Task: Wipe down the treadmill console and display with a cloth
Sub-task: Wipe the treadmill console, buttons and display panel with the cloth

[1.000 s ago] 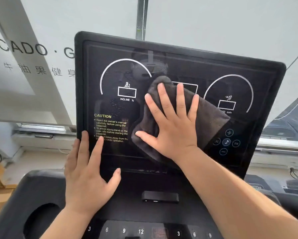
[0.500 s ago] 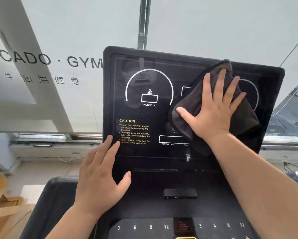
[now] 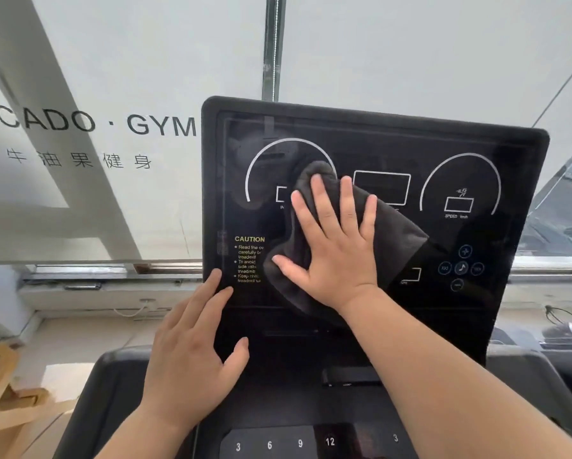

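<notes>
Against the treadmill display (image 3: 374, 154), the right hand (image 3: 335, 250), fingers spread, presses the dark cloth (image 3: 400, 240) mid-wipe while the left hand (image 3: 191, 352) braces flat, fingers apart; next probably the button console (image 3: 278, 442).

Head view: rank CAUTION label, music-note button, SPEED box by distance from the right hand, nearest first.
Measured from the right hand, flat on the cloth:
1. CAUTION label, just left of the hand, partly covered by the cloth.
2. Music-note button, to the hand's right, past the cloth's edge.
3. SPEED box, upper right, inside the right arc.
</notes>
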